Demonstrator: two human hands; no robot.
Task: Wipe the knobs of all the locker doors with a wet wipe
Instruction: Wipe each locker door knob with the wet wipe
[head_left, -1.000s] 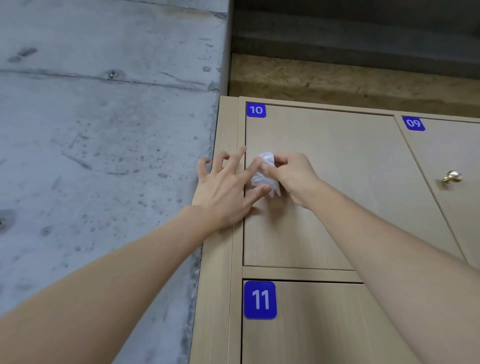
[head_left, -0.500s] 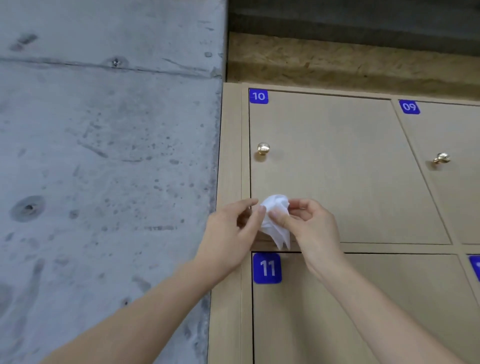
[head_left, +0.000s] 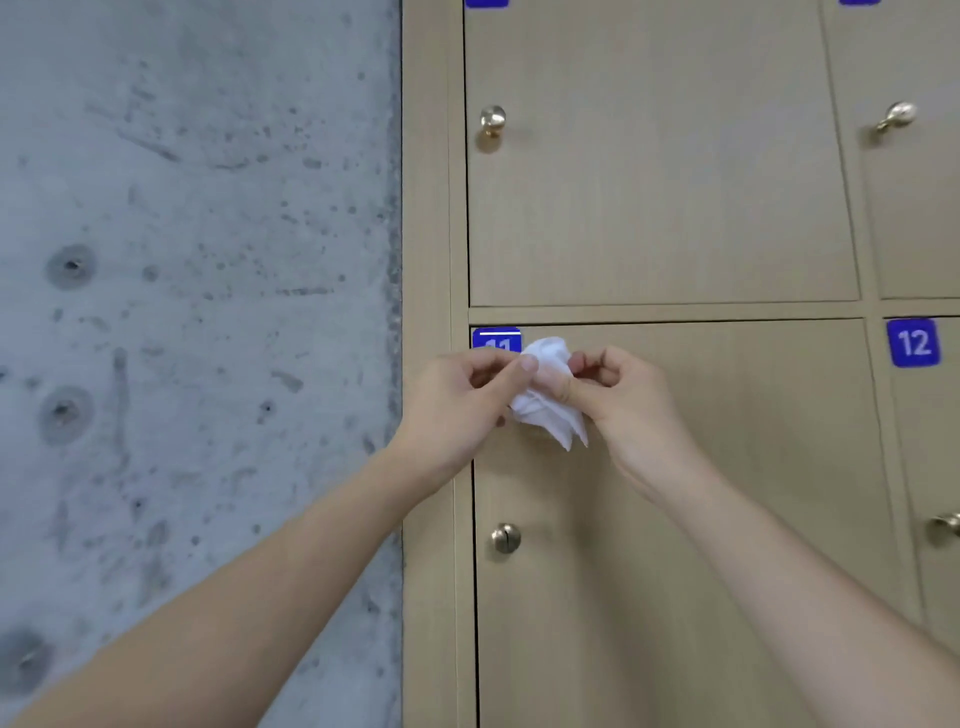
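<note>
Two bare forearms reach up from the lower corners of the frame and meet just right of centre, in front of a bank of light wooden lockers. The left hand (head_left: 457, 400) comes in from the lower left, its fingers curled and its thumb and forefinger pinching the left side of a crumpled white wet wipe (head_left: 545, 395). The right hand (head_left: 628, 400) comes in from the lower right, fingers curled inward, thumb pressed against the wipe's right side. The wipe is bunched between the two hands, with its loose corners hanging below them.

The hands sit over the upper left of a locker door (head_left: 675, 519) with a blue number plate (head_left: 496, 340) partly hidden behind the left hand. That door's round brass knob (head_left: 505, 538) is below the hands, well apart from the wipe. In the door above, another brass knob (head_left: 492, 119) shows near the upper centre of the frame. At the right edge is a blue plate reading 12 (head_left: 913, 343), with a knob (head_left: 896, 115) above it in the upper right and one (head_left: 948, 525) below it, cut off by the frame. A grey, pitted concrete wall (head_left: 197, 312) fills the left half.
</note>
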